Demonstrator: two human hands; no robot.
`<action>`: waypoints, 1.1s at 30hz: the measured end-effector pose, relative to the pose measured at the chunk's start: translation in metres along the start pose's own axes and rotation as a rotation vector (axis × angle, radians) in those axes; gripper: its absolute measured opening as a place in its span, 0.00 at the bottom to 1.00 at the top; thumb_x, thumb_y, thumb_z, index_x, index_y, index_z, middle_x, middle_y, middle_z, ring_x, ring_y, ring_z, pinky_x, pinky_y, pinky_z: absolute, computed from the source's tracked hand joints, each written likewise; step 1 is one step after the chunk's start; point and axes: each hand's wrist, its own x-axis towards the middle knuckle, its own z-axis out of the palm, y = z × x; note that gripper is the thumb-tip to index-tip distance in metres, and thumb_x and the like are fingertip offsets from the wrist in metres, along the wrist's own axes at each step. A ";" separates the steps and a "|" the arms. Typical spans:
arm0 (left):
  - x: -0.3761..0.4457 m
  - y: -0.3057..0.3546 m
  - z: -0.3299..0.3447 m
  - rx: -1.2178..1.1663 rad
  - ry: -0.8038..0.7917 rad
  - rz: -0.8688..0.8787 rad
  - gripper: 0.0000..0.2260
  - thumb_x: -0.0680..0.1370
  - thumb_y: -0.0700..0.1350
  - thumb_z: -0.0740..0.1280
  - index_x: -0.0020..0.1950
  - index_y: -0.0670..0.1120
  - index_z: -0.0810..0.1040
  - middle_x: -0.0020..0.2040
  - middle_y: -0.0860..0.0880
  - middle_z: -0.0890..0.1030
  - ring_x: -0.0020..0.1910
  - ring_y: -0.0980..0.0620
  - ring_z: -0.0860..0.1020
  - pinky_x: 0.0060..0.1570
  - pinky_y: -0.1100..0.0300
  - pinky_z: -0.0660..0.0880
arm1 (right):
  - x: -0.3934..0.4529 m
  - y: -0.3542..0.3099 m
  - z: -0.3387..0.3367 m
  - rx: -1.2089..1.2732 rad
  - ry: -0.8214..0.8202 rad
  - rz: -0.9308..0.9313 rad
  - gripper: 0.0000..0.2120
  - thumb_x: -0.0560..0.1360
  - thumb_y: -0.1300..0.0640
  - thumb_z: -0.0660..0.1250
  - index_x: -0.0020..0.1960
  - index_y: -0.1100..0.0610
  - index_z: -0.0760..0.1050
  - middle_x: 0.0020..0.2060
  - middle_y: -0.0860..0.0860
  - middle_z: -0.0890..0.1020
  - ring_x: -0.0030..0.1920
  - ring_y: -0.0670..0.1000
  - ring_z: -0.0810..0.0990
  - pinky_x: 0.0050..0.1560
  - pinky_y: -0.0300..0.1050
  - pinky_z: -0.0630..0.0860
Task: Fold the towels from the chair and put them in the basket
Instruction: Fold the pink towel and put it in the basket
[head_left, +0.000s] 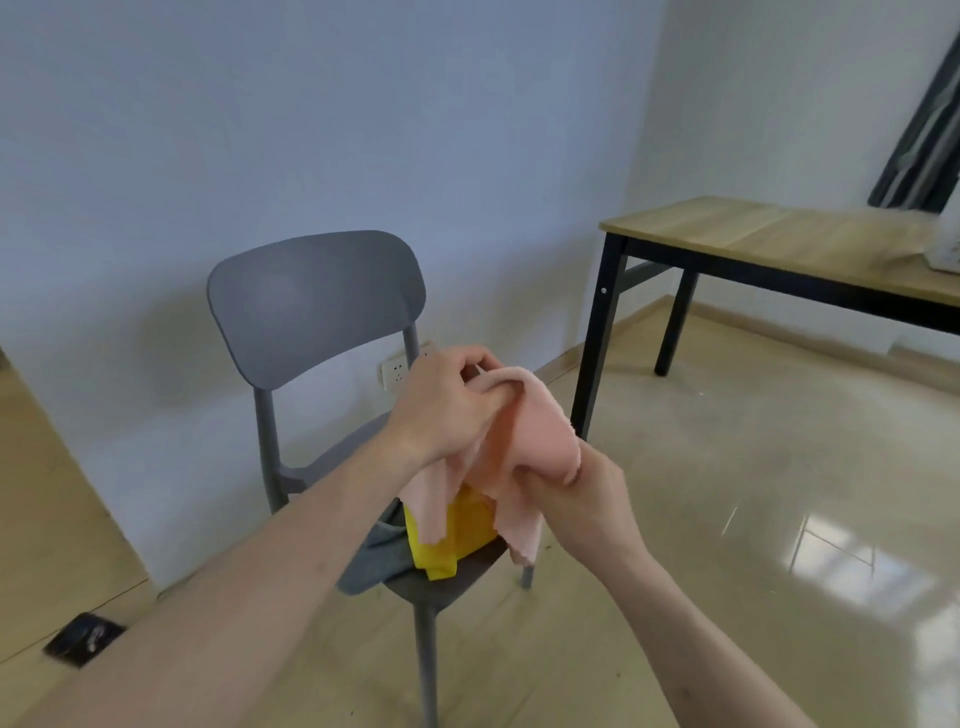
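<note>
Head view: both forearms outstretched, left hand (447, 410) and right hand (582, 499) each grip grasping pink towel (524, 441).

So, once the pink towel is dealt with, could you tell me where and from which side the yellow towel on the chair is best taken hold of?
Probably by its front corner, the yellow towel drooping at the seat's front edge of the grey chair. Come from the front and above: the backrest blocks the far side, a grey towel lies to its left, and the pink towel, held by the left hand and right hand, hangs over the rest.
</note>
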 end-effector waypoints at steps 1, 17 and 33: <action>-0.006 -0.003 -0.001 -0.019 -0.008 -0.034 0.05 0.75 0.56 0.75 0.44 0.57 0.83 0.37 0.56 0.81 0.38 0.59 0.78 0.38 0.63 0.73 | 0.001 0.002 -0.003 0.005 0.022 -0.037 0.03 0.75 0.54 0.71 0.42 0.51 0.81 0.36 0.49 0.84 0.38 0.50 0.82 0.36 0.46 0.78; -0.047 -0.103 0.007 -0.023 -0.107 -0.194 0.06 0.82 0.42 0.61 0.50 0.52 0.74 0.45 0.50 0.79 0.46 0.48 0.77 0.47 0.47 0.76 | 0.040 0.015 -0.007 0.094 0.098 0.018 0.16 0.80 0.65 0.59 0.47 0.52 0.84 0.39 0.48 0.85 0.42 0.46 0.79 0.40 0.43 0.73; -0.010 -0.004 -0.133 0.006 -0.139 -0.013 0.09 0.83 0.43 0.64 0.46 0.47 0.83 0.33 0.55 0.77 0.31 0.59 0.72 0.32 0.68 0.67 | 0.042 -0.086 -0.088 0.189 0.218 -0.003 0.09 0.77 0.56 0.66 0.42 0.53 0.84 0.36 0.49 0.81 0.39 0.53 0.76 0.44 0.47 0.70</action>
